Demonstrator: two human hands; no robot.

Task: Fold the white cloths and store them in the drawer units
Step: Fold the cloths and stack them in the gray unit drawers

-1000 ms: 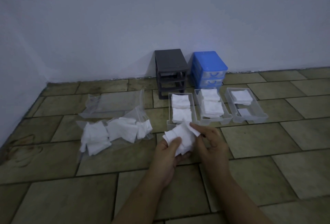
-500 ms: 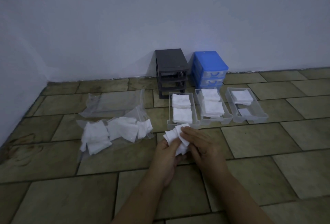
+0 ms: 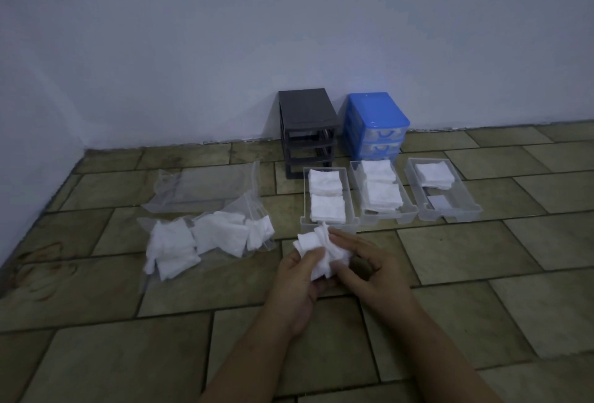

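Observation:
A crumpled white cloth (image 3: 313, 246) is held between both hands just above the floor. My left hand (image 3: 297, 277) grips it from below with the thumb on top. My right hand (image 3: 369, 267) pinches its right side, fingers laid over it. Three clear drawers stand in a row beyond the hands: the left drawer (image 3: 305, 196) and the middle drawer (image 3: 356, 190) hold folded white cloths, the right drawer (image 3: 414, 190) holds one small stack at its far end. A dark grey drawer unit (image 3: 307, 119) and a blue drawer unit (image 3: 374, 116) stand against the wall.
A clear plastic bag with several unfolded white cloths (image 3: 205, 240) lies on the tiled floor to the left. An empty clear bag (image 3: 205, 190) lies behind it. The wall runs along the back and the left side.
The cloth has gone from spread out to bunched up. My right hand moved left over it and both hands drew closer together.

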